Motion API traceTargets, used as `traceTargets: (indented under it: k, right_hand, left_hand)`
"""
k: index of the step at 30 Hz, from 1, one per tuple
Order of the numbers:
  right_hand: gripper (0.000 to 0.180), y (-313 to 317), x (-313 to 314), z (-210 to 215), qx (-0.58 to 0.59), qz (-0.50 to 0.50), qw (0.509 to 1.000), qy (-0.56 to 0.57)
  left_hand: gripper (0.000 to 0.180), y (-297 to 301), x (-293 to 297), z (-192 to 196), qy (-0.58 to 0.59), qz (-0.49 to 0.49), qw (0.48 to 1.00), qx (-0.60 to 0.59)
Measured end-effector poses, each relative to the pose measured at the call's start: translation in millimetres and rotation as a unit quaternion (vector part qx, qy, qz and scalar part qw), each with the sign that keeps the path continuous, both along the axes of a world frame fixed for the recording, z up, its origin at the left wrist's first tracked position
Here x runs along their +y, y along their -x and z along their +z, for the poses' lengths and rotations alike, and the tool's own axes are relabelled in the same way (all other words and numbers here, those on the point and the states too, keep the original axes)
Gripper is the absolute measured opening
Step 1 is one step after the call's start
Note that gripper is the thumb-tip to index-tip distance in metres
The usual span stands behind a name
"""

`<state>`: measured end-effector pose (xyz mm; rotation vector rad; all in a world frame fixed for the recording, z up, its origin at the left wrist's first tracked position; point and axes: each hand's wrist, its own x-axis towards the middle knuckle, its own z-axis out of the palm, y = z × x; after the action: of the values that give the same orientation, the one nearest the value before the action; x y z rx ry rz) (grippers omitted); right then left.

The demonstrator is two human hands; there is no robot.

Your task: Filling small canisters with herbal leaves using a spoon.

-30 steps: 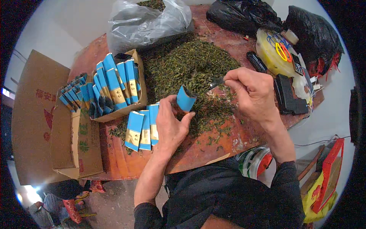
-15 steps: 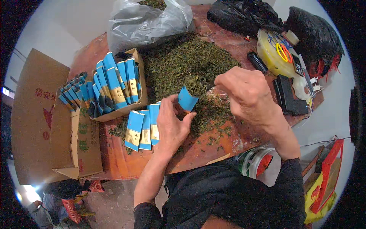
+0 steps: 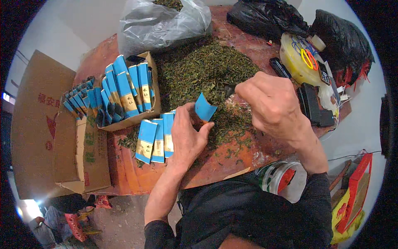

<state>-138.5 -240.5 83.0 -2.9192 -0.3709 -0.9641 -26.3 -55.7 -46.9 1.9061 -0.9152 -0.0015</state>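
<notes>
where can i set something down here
Bare tabletop shows at the front edge, between the large cardboard box and left forearm, nearer than the loose blue packets. Another patch lies left of the clear plastic bag. The middle is crowded with dried leaves, the right with black bags and a yellowish tub.

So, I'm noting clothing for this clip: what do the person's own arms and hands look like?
The left hand and right hand are both ungloved, with no watch or bracelet visible at either wrist. The forearms are mostly bare, and the dark, nearly black sleeves look plain, with no visible markings.
</notes>
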Motion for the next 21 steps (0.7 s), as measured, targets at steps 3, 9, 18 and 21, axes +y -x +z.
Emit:
traceTargets:
  k: [3, 9, 18, 21]
  right_hand:
    - [0.027, 1.2, 0.9, 1.8, 0.001, -0.006, 1.0, 0.005]
    - [0.027, 1.5, 0.8, 4.8, -0.002, -0.007, 1.0, 0.016]
    - [0.026, 4.5, 1.9, 8.5, -0.014, -0.009, 1.0, 0.027]
    - [0.025, 4.3, 4.8, 4.9, -0.012, -0.003, 1.0, 0.026]
  left_hand:
    - [0.063, 0.7, 0.6, 3.3, 0.002, -0.007, 1.0, 0.006]
    - [0.062, 0.9, 0.3, 3.3, 0.007, -0.003, 1.0, 0.007]
    - [0.062, 0.5, -0.3, 3.2, 0.011, -0.001, 1.0, -0.014]
    - [0.062, 0.3, -0.7, 2.2, 0.014, -0.002, 1.0, -0.005]
